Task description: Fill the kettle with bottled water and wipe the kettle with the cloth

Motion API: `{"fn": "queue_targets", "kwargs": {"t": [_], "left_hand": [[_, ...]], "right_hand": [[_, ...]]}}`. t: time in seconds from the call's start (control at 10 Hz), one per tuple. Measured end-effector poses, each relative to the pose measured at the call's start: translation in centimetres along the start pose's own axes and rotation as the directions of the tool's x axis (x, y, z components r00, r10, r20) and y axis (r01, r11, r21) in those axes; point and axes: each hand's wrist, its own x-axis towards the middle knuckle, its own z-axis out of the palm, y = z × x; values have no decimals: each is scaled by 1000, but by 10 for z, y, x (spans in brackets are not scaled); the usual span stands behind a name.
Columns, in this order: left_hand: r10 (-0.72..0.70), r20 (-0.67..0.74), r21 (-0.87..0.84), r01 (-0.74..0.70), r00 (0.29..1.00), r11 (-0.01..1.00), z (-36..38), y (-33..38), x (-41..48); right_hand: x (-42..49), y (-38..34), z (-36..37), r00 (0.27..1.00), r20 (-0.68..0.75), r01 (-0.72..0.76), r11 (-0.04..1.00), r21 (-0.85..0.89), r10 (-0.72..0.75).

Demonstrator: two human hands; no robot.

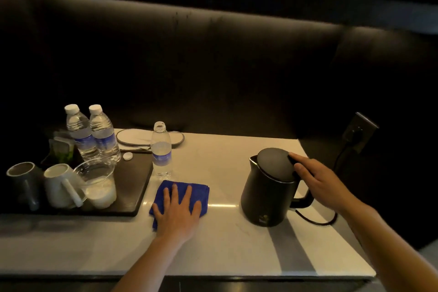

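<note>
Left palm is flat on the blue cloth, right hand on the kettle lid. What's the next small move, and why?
Probably close the left hand on the blue cloth and lift it toward the black kettle. The lid looks shut under the right hand, which can steady it, and the uncapped bottle stands mostly empty, so filling seems done and wiping remains.

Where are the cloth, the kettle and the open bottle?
cloth (187, 185): head view, far edge beyond the fingers.
kettle (265, 199): head view, front of body.
open bottle (161, 149): head view, label.
</note>
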Motion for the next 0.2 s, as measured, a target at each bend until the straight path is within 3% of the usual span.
{"fn": "queue_targets", "kwargs": {"t": [0.2], "left_hand": [[32, 34, 10, -32, 999, 999, -23, -15, -17]], "right_hand": [[-3, -7, 6, 995, -94, -47, 976, -214, 27]]}}
